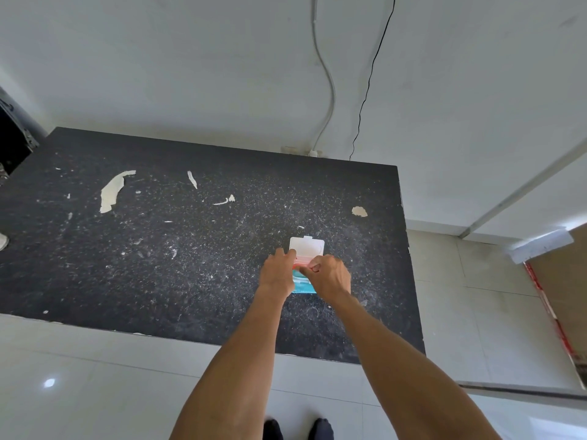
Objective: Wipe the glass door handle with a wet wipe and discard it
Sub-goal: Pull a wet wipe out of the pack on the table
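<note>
Reaching out over a dark, scuffed table [158,249], a person is working both bare hands at a pack [304,285] of wet wipes lying toward the table's right side. The pack's white flip lid [306,246] is standing open on the far side of the hands, and a strip of blue and teal wrapper is showing between the wrists at the near end. The left hand [278,274] is resting on the pack's left edge, fingers curled down against it beside the lid. The right hand [330,276] is sitting on the right side with its fingertips [313,267] bunched together at the pink opening under the lid, pinching there; whether a wipe is actually caught between them cannot be told, as the fingers are hiding the opening. Pale patches where the dark top has chipped away are showing across the left and far parts of the table, with one more beyond the pack to the right. A white cable [330,90] and a thin black cable [368,90] are hanging down the white wall behind the table. Pale floor tiles [79,376] are running along the near side, and two dark shoe tips [298,428] are showing at the bottom edge.
</note>
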Tool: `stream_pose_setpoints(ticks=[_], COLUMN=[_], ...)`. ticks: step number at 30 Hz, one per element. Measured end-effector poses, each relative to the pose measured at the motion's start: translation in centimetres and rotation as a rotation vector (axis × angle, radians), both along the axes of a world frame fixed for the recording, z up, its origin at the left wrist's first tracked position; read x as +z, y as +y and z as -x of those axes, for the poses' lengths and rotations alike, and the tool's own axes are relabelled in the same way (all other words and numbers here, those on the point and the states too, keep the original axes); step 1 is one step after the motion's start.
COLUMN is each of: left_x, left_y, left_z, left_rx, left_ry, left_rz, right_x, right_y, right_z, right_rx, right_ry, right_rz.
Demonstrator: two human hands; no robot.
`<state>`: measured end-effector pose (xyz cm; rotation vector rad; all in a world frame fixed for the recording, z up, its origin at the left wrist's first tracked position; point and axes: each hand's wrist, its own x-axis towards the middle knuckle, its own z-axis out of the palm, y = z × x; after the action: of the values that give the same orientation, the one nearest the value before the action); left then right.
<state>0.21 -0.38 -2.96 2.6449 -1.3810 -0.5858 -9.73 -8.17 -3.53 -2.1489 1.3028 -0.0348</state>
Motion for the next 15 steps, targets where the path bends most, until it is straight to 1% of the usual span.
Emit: stream_pose_setpoints(ticks=[4, 8, 10, 13, 15], left_x=[0.0, 0.1, 0.1, 0.1, 0.0], left_y=[0.0, 0.0, 0.0, 0.0, -0.1], left_z=[0.0, -0.1, -0.1, -0.1, -0.2], left_rx=[-0.007, -0.018, -0.023, -0.018, -0.017], left_ry=[-0.005, -0.003, -0.007, 0.005, 0.009], left_rz=[0.009, -0.003, -0.004, 0.003, 0.010], right_x=[0.3, 0.7, 0.8, 0.5, 0.3], right_y=[0.6, 0.8, 0.6, 0.9, 1.1], right_z=[-0.5, -1.2, -1.1, -0.7, -0.5], right_rx=[-0.074, -0.171, -0.158, -0.062, -0.036], right_ry=[0.034, 0.003, 0.005, 0.030, 0.021], right_rz=[0.040, -0.057, -0.064, -0.042, -0.042])
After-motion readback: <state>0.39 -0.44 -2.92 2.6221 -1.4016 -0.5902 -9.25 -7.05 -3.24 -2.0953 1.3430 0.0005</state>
